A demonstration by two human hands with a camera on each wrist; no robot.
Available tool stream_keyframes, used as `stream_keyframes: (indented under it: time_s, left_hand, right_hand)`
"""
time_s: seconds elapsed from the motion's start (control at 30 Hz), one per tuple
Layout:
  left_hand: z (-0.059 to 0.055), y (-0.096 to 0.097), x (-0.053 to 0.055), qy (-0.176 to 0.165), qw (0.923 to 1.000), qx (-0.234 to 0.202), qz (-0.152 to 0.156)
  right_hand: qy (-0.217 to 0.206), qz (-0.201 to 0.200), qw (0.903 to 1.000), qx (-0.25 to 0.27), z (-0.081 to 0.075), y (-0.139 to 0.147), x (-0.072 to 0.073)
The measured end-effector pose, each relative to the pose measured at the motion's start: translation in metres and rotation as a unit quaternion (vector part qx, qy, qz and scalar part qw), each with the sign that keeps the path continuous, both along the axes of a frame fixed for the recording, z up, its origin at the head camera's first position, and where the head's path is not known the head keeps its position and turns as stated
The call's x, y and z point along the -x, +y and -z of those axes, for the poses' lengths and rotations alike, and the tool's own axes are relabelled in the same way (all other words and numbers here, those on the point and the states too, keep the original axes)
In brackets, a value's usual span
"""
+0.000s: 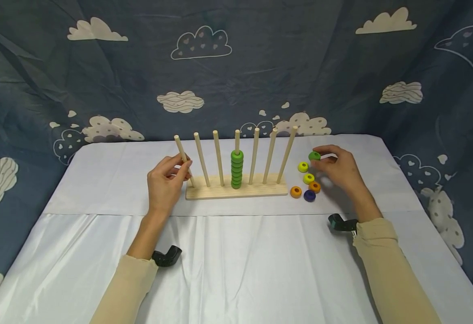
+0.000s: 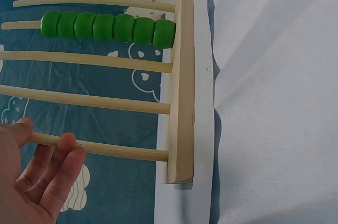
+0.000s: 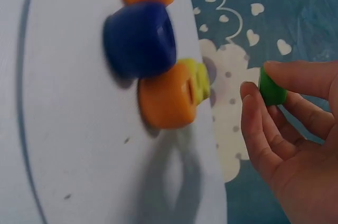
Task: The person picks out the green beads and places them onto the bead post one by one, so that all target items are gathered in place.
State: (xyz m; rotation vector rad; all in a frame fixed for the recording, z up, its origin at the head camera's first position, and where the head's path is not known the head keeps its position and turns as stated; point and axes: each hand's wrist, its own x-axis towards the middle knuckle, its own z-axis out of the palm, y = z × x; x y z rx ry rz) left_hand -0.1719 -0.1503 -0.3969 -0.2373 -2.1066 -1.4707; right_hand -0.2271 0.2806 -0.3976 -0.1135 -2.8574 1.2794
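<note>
A wooden peg rack (image 1: 236,192) stands on the white table, with several upright pegs along its base. On the middle peg a stack of green beads (image 1: 237,170) is threaded, its top end bare. My left hand (image 1: 165,182) holds the leftmost peg (image 2: 121,150) between thumb and fingers, above the base. To the right of the rack, my right hand (image 1: 339,166) pinches a single green bead (image 3: 271,87) between thumb and fingertips, raised off the table. The remaining pegs carry no beads.
Loose beads lie at the rack's right end: a yellow bead (image 1: 303,167), another yellow bead (image 1: 308,178), an orange bead (image 1: 296,192), a second orange bead (image 1: 315,187) and a dark blue bead (image 1: 309,195). Behind the table hangs a dark cloud-patterned cloth (image 1: 236,81).
</note>
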Motion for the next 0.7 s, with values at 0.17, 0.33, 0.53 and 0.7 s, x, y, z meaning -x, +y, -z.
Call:
stream_keyframes:
  time_s: [0.17, 0.33, 0.53, 0.7]
  left_hand:
    - [-0.001, 0.0, 0.0, -0.002, 1.0, -0.002, 0.001]
    - [0.0, 0.0, 0.0, 0.0, 1.0, 0.0, -0.001]
    - [0.001, 0.0, 0.0, 0.001, 1.0, -0.001, -0.001]
    - [0.001, 0.0, 0.0, 0.0, 1.0, -0.001, -0.001]
  right_hand:
    - [0.008, 0.001, 1.0, 0.005, -0.008, -0.007, -0.004]
    - [0.02, -0.008, 0.9997, 0.007, -0.016, -0.012, -0.008]
    - [0.045, -0.018, 0.9987, 0.018, -0.03, -0.02, -0.015]
    - [0.08, -0.024, 0.9962, 0.023, -0.043, -0.026, -0.021]
